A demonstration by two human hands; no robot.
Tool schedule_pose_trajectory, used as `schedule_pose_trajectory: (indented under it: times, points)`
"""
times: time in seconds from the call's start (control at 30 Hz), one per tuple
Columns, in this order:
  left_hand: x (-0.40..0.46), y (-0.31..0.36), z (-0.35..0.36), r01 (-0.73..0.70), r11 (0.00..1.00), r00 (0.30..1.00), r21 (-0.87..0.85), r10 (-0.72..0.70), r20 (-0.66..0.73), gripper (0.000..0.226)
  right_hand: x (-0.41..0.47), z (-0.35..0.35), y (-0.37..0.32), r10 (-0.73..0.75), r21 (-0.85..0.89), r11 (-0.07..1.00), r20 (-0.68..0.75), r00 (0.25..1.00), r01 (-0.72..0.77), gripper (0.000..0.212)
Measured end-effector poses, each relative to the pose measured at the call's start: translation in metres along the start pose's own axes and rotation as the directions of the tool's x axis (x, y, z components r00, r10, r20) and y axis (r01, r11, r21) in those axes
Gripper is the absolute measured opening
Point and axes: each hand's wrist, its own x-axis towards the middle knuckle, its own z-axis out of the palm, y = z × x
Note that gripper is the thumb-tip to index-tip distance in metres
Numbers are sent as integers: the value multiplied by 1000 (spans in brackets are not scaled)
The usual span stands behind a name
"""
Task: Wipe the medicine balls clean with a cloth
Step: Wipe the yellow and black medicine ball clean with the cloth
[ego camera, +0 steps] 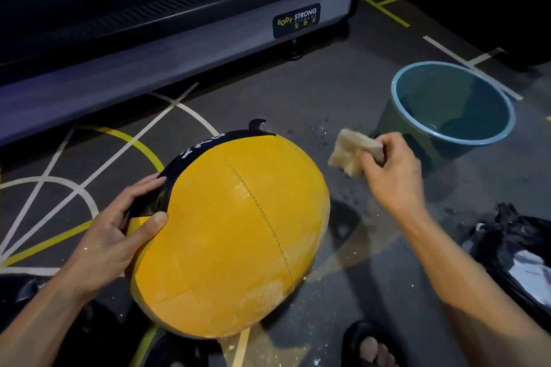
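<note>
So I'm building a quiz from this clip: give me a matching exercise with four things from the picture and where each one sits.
Things:
1. medicine ball
2. cloth
3. bucket
4. black bag

Places:
A. far right, on the floor
B. pinched in the right hand, off the ball
C. behind the right hand, holding water
D. centre, steadied by the left hand

Pairs: 1-D, 2-B, 3-C, 4-A

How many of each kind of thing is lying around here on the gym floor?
Medicine ball: 1
Cloth: 1
Bucket: 1
Black plastic bag: 1
Treadmill: 1
Total: 5
</note>
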Motion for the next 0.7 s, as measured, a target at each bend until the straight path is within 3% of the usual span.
schedule_pose_trajectory:
  times: [0.1,0.17,0.23,0.3,0.37,0.43,0.5,0.57,0.63,0.7]
  points:
    - [1,5,2,17,1000,1000,-22,-16,4,86,14,33,15,123,8,992,129,984,-125,20]
    - [2,7,2,23,999,1000,-22,-23,-2,86,4,56,21,92,59,992,298,950,-114,21]
    - [2,5,3,18,1000,1000,-7,-18,-19,83,-11,57,17,37,184,977,367,929,-111,31]
    - [2,5,3,16,1000,1000,9,-16,-23,82,-32,42,8,-17,290,953,338,941,-87,38]
    - [3,7,4,27,999,999,17,-27,-27,82,-66,26,-3,-152,332,941,239,959,66,42]
    - [6,8,5,39,999,999,23,-39,-26,74,-103,17,-17,-357,353,892,165,920,283,47]
    - [11,11,8,49,998,998,36,-48,-28,54,-118,20,-14,-475,317,857,183,861,405,54]
    - [15,18,14,50,998,998,48,-48,-31,46,-100,25,-4,-427,260,887,144,893,382,52]
    - [19,25,21,57,995,998,78,-54,-41,49,-85,29,-5,-211,254,949,72,975,187,47]
    - [24,31,27,71,992,996,104,-66,-53,49,-97,36,-17,-196,288,940,23,980,181,48]
